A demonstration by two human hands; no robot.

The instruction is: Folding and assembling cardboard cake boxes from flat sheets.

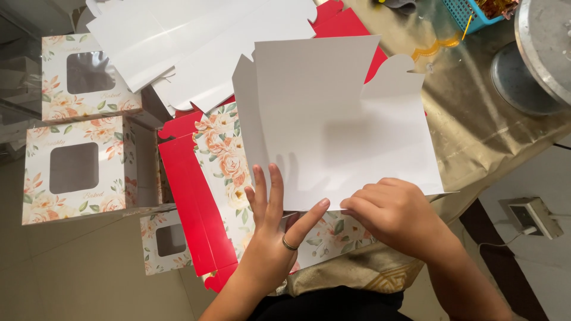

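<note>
Covering most of the gold tablecloth (476,119), a spread of flat box blanks runs from ten o'clock to the centre. Largest among them, the white blank (339,119) stands at the centre, plain side up, its lower edge at your hands. Your left hand (273,232) lies spread flat, fingers pressing that lower edge, thumb reaching right beneath it. Your right hand (392,217) is curled, fingertips pinching the blank's bottom fold at five o'clock.

Under it lies a floral blank (229,166) with peach roses, and beneath that a red blank (190,196) running toward seven o'clock. More white blanks (190,41) pile at eleven o'clock.

At nine o'clock stand two made-up floral boxes (71,166) with square clear windows; what is inside cannot be told. A smaller windowed floral piece (166,241) sits at seven o'clock.

At one o'clock a blue basket (467,12) holds something gold and shiny, beside a round metal stand (535,59). A white wall socket (532,217) shows at four o'clock.
</note>
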